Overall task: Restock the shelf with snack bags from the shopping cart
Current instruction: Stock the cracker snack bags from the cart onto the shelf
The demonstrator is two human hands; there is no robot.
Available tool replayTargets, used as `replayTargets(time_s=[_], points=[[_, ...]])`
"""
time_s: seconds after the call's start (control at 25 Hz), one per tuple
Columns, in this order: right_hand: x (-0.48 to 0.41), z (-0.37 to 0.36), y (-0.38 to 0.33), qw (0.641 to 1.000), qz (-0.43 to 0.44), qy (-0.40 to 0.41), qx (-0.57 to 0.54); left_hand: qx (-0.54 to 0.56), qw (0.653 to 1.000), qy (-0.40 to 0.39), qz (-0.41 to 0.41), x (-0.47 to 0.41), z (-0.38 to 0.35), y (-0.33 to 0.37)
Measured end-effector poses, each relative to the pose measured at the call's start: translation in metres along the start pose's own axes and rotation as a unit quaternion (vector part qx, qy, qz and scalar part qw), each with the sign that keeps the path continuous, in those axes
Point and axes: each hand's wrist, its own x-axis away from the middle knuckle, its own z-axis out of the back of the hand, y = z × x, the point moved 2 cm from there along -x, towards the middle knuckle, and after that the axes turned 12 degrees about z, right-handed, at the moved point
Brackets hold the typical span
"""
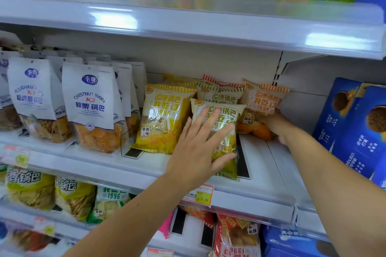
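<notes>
Left hand (198,146) nearest, fingers spread flat and straight on the front of a green bag (234,113), thumb along its lower edge; probably pushing it upright into the row beside the yellow bag (160,119), label facing out; right hand (275,127) grips an orange bag (265,100) from below, fingers curled behind it, probably seating it at the row's right end; both bags on the shelf (146,165); cart not in view.
</notes>
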Motion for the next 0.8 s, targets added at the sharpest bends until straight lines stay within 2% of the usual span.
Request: replayTargets(time_s=[0.08,0.16,0.28,0.4,0.52,0.6,0.68,0.8], points=[[0.011,0.001,-0.007,1.000,0.010,-0.015,0.015,0.009,1.000,-0.004,0.000,0.000,0.001,0.000],[0.030,0.003,-0.018,1.000,-0.003,0.014,0.014,0.033,0.999,-0.011,0.004,0.002,0.005,-0.003],[0.076,0.006,-0.047,0.992,-0.012,0.062,0.106,0.074,0.997,-0.011,0.011,0.020,0.018,-0.013],[0.140,-0.006,-0.073,0.969,0.130,0.123,0.167,0.131,0.991,0.004,0.002,0.059,0.034,-0.032],[0.216,-0.047,-0.077,0.953,0.234,0.185,0.056,0.171,0.985,0.018,-0.013,0.118,0.048,-0.062],[0.272,-0.099,-0.067,0.956,0.258,0.142,0.007,0.188,0.982,-0.003,-0.008,0.175,0.045,-0.093],[0.326,-0.154,-0.037,0.963,0.263,0.059,-0.006,0.197,0.978,-0.065,0.023,0.240,0.035,-0.125],[0.393,-0.239,0.046,0.981,0.174,-0.078,0.019,0.181,0.955,-0.193,0.136,0.341,0.005,-0.176]])
